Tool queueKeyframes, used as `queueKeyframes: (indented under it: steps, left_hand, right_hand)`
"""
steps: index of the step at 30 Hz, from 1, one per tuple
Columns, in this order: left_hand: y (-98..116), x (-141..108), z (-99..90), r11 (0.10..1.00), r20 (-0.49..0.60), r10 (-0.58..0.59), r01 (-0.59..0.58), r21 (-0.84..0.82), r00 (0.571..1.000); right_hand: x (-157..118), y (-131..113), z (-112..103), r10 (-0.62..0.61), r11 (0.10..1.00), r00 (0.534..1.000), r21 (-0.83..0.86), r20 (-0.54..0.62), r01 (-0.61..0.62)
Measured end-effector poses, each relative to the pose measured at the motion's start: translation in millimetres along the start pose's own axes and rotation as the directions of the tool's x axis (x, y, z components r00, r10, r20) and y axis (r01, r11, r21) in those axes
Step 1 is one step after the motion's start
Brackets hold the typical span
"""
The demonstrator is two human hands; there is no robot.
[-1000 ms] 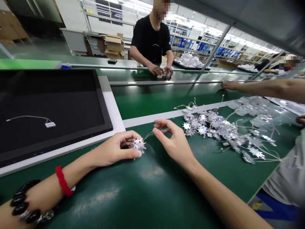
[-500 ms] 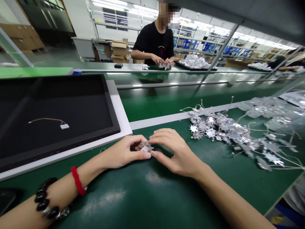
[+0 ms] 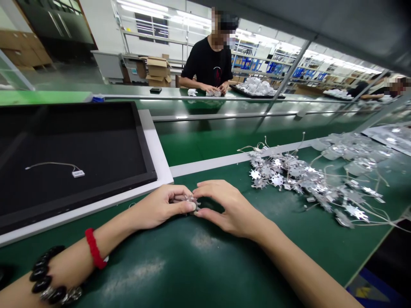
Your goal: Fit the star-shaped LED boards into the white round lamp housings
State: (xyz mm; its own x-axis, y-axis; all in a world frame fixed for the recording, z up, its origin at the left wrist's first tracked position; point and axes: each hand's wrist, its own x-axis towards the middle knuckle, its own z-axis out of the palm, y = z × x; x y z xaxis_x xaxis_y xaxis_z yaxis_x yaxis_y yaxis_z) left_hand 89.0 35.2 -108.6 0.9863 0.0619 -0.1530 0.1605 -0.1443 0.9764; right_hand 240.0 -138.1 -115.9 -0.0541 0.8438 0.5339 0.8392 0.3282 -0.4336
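Note:
Above the green bench, my left hand (image 3: 160,207) is closed around a small silvery metal piece with pointed tabs (image 3: 192,199), its thumb pressed over the front. My right hand (image 3: 229,205) meets it from the other side, thumb and fingertips pinching at the piece's right edge. Much of the piece is hidden by the fingers. To the right lies a loose pile of similar star-shaped metal pieces (image 3: 298,175) with thin pale wires.
At left a black tray with a white rim (image 3: 160,147) holds one small white part with a wire (image 3: 78,173). Clear plastic bags (image 3: 353,147) lie at the right. Across the bench a person (image 3: 208,62) handles parts beside a tray heaped with white pieces (image 3: 257,87).
The view has shifted slightly, so most things sit a little further left. The thumb of my left hand now covers more of the metal piece, which appears turned between my fingers.

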Motion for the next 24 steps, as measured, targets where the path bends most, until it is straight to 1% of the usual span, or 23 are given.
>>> queueKeyframes:
  steps: [3,6,8,11,17,21,24]
  left_hand:
    - [1.0,-1.0,0.2,1.0,0.016,-0.003,0.004,-0.012,1.0]
    - [-0.1,-2.4,0.2,1.0,0.021,-0.003,0.003,-0.023,1.0]
    - [-1.9,-2.7,0.2,1.0,0.023,0.002,-0.001,-0.03,1.0]
    - [-3.9,-2.5,-0.2,0.999,0.034,0.016,-0.014,-0.048,0.999]
    - [-1.7,-2.2,-1.0,0.998,0.055,0.033,-0.029,-0.064,0.998]
    - [-3.4,-2.9,-1.6,0.994,0.06,0.048,-0.042,-0.101,0.997]
    - [-6.6,-2.7,-1.5,0.989,0.059,0.053,-0.044,-0.139,0.997]
  right_hand:
    - [0.6,-2.7,0.1,0.014,1.0,1.0,0.005,-0.001,-0.014]
    - [0.7,-4.8,-2.1,0.034,0.999,0.999,0.013,0.042,-0.034]
    - [0.0,-4.6,-3.8,0.029,0.999,0.998,0.014,0.063,-0.03]
    - [-1.1,-2.2,-4.1,0.014,1.0,0.998,-0.015,0.061,-0.013]
    - [-1.0,1.6,1.6,0.02,0.998,1.0,-0.067,0.023,-0.019]
    - [-1.6,1.2,3.1,-0.004,0.994,0.999,-0.112,-0.053,-0.002]
    - [-1.8,1.0,2.8,0.013,0.991,0.996,-0.131,-0.084,-0.024]
